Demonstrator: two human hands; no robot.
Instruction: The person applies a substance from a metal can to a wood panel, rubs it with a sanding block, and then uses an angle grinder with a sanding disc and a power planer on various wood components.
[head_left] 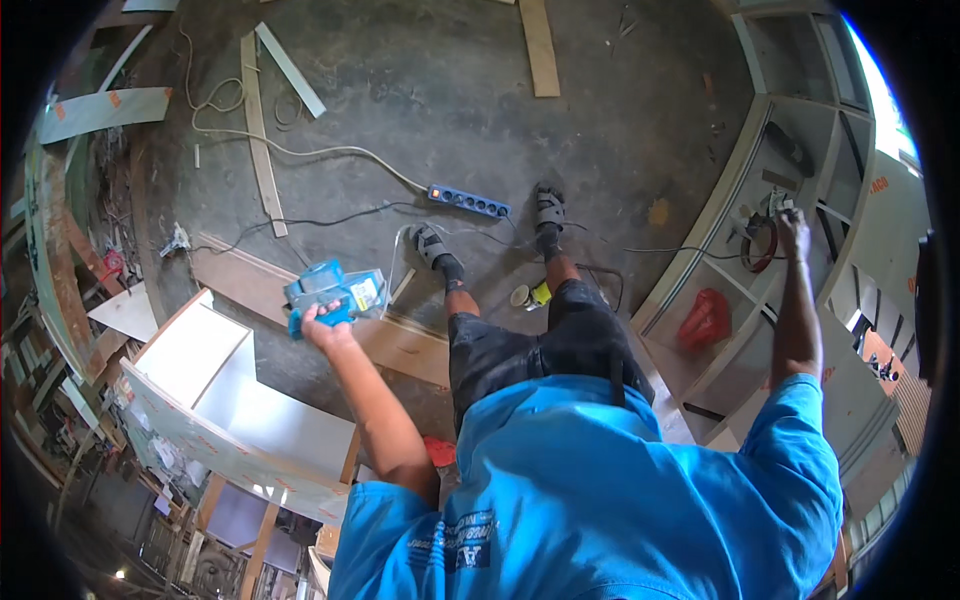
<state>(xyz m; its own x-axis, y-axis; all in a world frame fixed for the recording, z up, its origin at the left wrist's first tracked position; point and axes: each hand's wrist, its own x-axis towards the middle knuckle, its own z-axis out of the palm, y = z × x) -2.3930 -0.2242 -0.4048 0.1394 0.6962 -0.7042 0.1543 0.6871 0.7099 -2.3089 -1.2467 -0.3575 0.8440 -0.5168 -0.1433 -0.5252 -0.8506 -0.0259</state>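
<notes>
My left hand (328, 325) is wrapped round the grip of a teal handheld power tool (325, 285) with a pale labelled side, held above the floor. To the right, my right hand (794, 232) is stretched out over a cabinet frame (735, 285) with open compartments. Its fingers look curled together beside a small pale metal item (777, 202); what they hold is too small to make out. A reddish-brown coil of cord (760, 245) lies in the compartment just left of this hand. A red plastic bag (705, 318) rests in a nearer compartment.
A blue power strip (468, 201) and its cable lie on the concrete floor ahead of my feet. A long board (258, 135) and other strips are scattered there. At left stand a white open box-like cabinet (280, 425) and piled wood scraps (110, 270).
</notes>
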